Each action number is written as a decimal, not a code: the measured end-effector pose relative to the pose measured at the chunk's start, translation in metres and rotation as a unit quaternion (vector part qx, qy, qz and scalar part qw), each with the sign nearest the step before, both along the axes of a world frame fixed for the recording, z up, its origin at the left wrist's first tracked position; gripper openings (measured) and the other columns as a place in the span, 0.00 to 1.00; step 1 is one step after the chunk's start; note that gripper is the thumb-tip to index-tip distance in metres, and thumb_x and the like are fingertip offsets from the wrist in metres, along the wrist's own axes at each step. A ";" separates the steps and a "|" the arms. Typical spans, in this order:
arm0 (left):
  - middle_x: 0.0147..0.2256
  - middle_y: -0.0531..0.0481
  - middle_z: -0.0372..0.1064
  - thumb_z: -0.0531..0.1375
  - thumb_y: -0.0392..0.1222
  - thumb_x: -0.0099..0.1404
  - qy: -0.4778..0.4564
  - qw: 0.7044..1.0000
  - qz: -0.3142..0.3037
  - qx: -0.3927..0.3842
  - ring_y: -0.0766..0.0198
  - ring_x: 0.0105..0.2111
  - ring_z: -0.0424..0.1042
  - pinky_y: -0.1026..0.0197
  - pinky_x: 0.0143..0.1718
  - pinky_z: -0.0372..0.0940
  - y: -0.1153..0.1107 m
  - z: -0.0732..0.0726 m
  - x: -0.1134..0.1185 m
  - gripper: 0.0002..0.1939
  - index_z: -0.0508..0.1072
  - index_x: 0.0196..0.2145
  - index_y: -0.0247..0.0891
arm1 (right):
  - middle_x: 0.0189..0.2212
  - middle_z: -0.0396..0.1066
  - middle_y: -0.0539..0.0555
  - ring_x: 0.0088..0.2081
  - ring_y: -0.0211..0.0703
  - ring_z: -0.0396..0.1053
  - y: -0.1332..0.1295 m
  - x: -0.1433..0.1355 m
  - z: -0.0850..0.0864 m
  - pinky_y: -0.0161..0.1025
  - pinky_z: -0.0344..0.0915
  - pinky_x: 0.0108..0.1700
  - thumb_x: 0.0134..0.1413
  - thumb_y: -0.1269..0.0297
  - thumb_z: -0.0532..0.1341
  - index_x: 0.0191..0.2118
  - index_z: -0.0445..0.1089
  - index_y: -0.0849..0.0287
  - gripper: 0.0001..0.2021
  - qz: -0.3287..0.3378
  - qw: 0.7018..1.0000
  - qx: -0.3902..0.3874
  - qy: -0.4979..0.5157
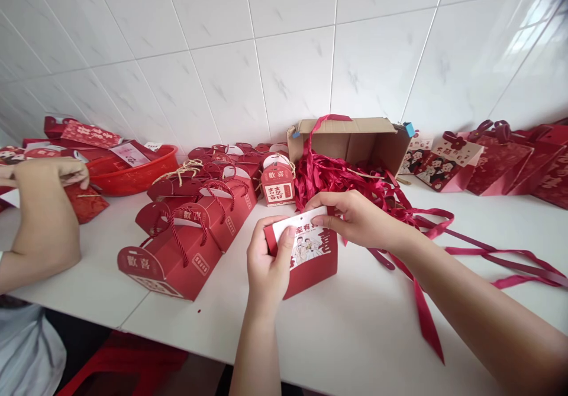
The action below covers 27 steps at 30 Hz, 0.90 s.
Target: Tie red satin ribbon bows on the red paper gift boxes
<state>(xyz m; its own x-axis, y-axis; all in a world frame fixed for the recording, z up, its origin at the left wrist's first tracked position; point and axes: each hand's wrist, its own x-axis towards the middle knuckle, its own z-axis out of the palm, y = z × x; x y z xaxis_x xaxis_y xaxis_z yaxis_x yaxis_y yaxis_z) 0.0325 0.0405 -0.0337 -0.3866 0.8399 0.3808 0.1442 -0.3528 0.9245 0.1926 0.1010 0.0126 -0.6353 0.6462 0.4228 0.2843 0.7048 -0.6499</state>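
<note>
A red gift box [310, 276] with a white printed flap showing a cartoon couple stands on the white table, tilted slightly. My left hand [270, 260] grips its left side, thumb on the printed front and fingers behind. At the top edge, my right hand [348, 215] pinches the flap's upper right corner between thumb and fingers. Just behind the box lies a heap of dark red ribbons [337, 180], spilling from an open cardboard box [377, 147]. A small red box with twine [278, 180] stands behind my left hand.
Red boxes with rope handles [190, 248] form a row on the left. Red gift bags [499, 159] line the wall at right. Ribbon strands [426, 319] trail across the right side. Beside a red basin [133, 177], another person's arm [44, 218] reaches over the table.
</note>
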 end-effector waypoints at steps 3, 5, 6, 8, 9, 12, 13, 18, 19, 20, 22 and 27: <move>0.29 0.51 0.72 0.63 0.48 0.56 -0.036 0.999 -0.010 -0.016 0.64 0.27 0.72 0.66 0.27 0.68 0.000 0.001 0.002 0.14 0.70 0.38 0.39 | 0.32 0.73 0.51 0.29 0.36 0.67 0.001 0.001 -0.001 0.32 0.62 0.29 0.56 0.73 0.56 0.40 0.70 0.60 0.08 -0.005 1.000 0.011 -0.002; 0.31 0.50 0.73 0.65 0.48 0.53 -0.055 0.998 -0.011 -0.016 0.63 0.28 0.73 0.65 0.28 0.69 0.001 0.002 0.003 0.19 0.71 0.41 0.39 | 0.30 0.73 0.50 0.27 0.35 0.66 0.002 0.001 -0.001 0.32 0.61 0.29 0.56 0.74 0.56 0.40 0.70 0.60 0.09 -0.004 1.000 0.022 -0.002; 0.32 0.49 0.74 0.66 0.47 0.51 -0.058 0.998 -0.005 -0.012 0.63 0.29 0.73 0.64 0.29 0.69 0.001 0.001 0.003 0.20 0.71 0.41 0.38 | 0.30 0.72 0.50 0.27 0.35 0.66 0.001 0.001 -0.002 0.32 0.61 0.29 0.55 0.74 0.56 0.41 0.70 0.60 0.09 -0.001 1.000 0.026 -0.003; 0.31 0.49 0.74 0.68 0.46 0.49 -0.057 0.998 0.016 -0.007 0.62 0.28 0.73 0.63 0.29 0.70 0.003 0.000 0.004 0.20 0.72 0.39 0.37 | 0.29 0.72 0.50 0.27 0.35 0.65 0.001 0.000 -0.002 0.32 0.61 0.29 0.56 0.74 0.56 0.41 0.70 0.60 0.09 0.005 0.999 0.033 -0.002; 0.30 0.49 0.74 0.68 0.47 0.48 -0.056 0.998 0.024 -0.007 0.62 0.28 0.73 0.62 0.29 0.70 0.004 0.000 0.004 0.19 0.73 0.37 0.37 | 0.30 0.72 0.50 0.27 0.35 0.66 0.001 -0.001 -0.001 0.32 0.62 0.29 0.57 0.73 0.56 0.41 0.70 0.60 0.09 0.008 0.999 0.035 0.001; 0.27 0.51 0.74 0.68 0.47 0.47 -0.056 0.998 0.032 -0.018 0.60 0.26 0.74 0.60 0.27 0.70 0.005 0.000 0.004 0.17 0.72 0.33 0.37 | 0.36 0.74 0.53 0.33 0.39 0.69 0.005 0.006 0.005 0.35 0.66 0.36 0.58 0.66 0.57 0.47 0.68 0.59 0.11 0.037 0.999 0.027 0.004; 0.26 0.51 0.74 0.68 0.47 0.47 -0.058 0.998 0.032 -0.023 0.60 0.25 0.73 0.60 0.26 0.71 0.005 0.000 0.004 0.17 0.72 0.33 0.37 | 0.39 0.73 0.54 0.37 0.40 0.70 0.010 0.013 0.007 0.36 0.67 0.38 0.60 0.63 0.55 0.50 0.66 0.59 0.14 0.028 0.999 0.023 0.016; 0.26 0.51 0.73 0.69 0.48 0.45 -0.073 0.996 0.037 -0.030 0.61 0.25 0.73 0.61 0.25 0.71 0.004 0.003 0.005 0.18 0.71 0.32 0.37 | 0.47 0.71 0.57 0.46 0.42 0.69 0.057 0.086 0.004 0.38 0.65 0.47 0.64 0.65 0.46 0.49 0.68 0.59 0.16 -0.362 0.930 0.011 -0.069; 0.26 0.51 0.73 0.69 0.48 0.45 -0.075 0.996 0.038 -0.031 0.61 0.25 0.73 0.62 0.25 0.71 0.004 0.003 0.005 0.18 0.71 0.32 0.37 | 0.47 0.71 0.56 0.46 0.43 0.69 0.067 0.103 -0.001 0.37 0.65 0.47 0.62 0.66 0.48 0.48 0.70 0.58 0.15 -0.439 0.882 -0.022 -0.168; 0.26 0.51 0.73 0.70 0.48 0.45 -0.078 0.996 0.039 -0.033 0.61 0.25 0.74 0.62 0.25 0.71 0.004 0.004 0.006 0.19 0.72 0.32 0.37 | 0.43 0.72 0.59 0.44 0.47 0.70 0.075 0.119 -0.006 0.40 0.65 0.45 0.58 0.68 0.53 0.44 0.72 0.60 0.13 -0.463 0.859 -0.055 -0.213; 0.25 0.51 0.74 0.70 0.48 0.44 -0.090 0.994 0.040 -0.037 0.61 0.25 0.74 0.63 0.25 0.71 0.004 0.005 0.007 0.19 0.72 0.32 0.36 | 0.32 0.74 0.60 0.36 0.49 0.72 0.085 0.143 -0.016 0.41 0.67 0.38 0.49 0.71 0.61 0.32 0.75 0.62 0.05 -0.460 0.836 -0.111 -0.277; 0.25 0.52 0.74 0.70 0.46 0.45 -0.097 0.994 0.039 -0.036 0.61 0.24 0.74 0.63 0.25 0.72 0.003 0.006 0.009 0.18 0.71 0.32 0.37 | 0.21 0.69 0.53 0.25 0.42 0.67 0.091 0.156 -0.034 0.38 0.63 0.28 0.47 0.58 0.63 0.18 0.68 0.60 0.14 -0.398 0.831 -0.172 -0.349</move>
